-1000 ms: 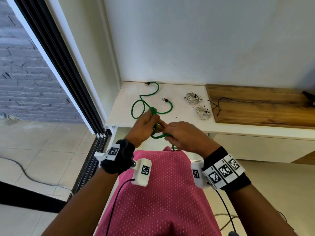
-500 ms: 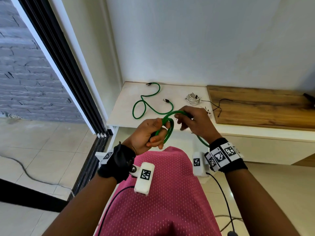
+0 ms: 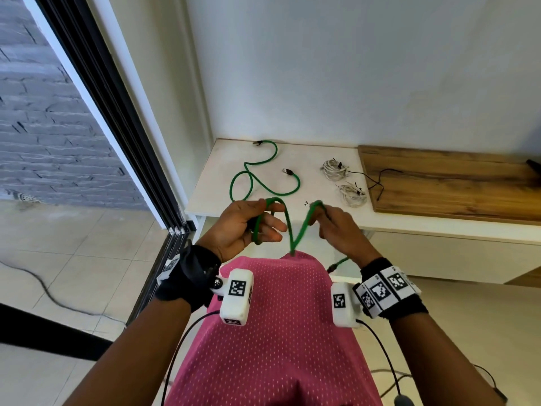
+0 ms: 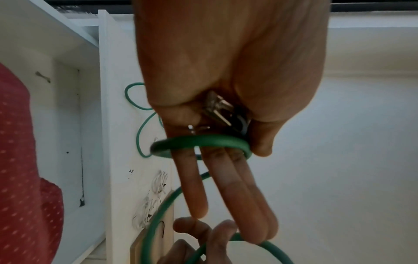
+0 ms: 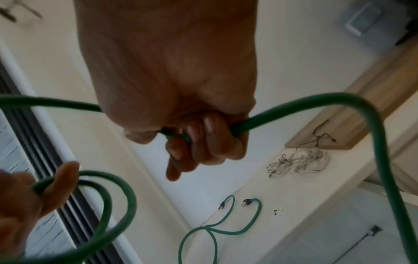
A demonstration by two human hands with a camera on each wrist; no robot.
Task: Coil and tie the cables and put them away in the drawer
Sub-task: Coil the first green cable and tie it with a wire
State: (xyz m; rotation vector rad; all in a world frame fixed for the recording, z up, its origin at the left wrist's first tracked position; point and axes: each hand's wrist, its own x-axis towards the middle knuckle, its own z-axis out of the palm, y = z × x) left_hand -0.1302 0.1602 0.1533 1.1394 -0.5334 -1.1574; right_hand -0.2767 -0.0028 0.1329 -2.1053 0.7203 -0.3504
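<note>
My left hand [image 3: 248,227] holds a thick green cable [image 3: 288,230] in front of my chest. Two loops of it [image 4: 199,142] circle the straight fingers, and the thumb presses the cable and its metal plug [image 4: 217,107] into the palm. My right hand [image 3: 330,227] grips the same cable [image 5: 316,103] in a fist [image 5: 203,139], a hand's width to the right. Between the hands the cable sags in a V, and its free end [image 3: 333,266] hangs under my right wrist. A second green cable [image 3: 263,177] lies loose on the white shelf [image 3: 210,200].
Two coiled white cables [image 3: 335,169] [image 3: 351,194] and a thin black wire [image 3: 377,183] lie on the shelf beside a wooden board [image 3: 453,186]. A white compartment [image 5: 339,223] shows under the shelf. A black sliding-door frame [image 3: 131,148] stands at the left.
The hands have drawn apart, the right one moving right, so the cable now sags between them. The left fingers have straightened with the loops round them.
</note>
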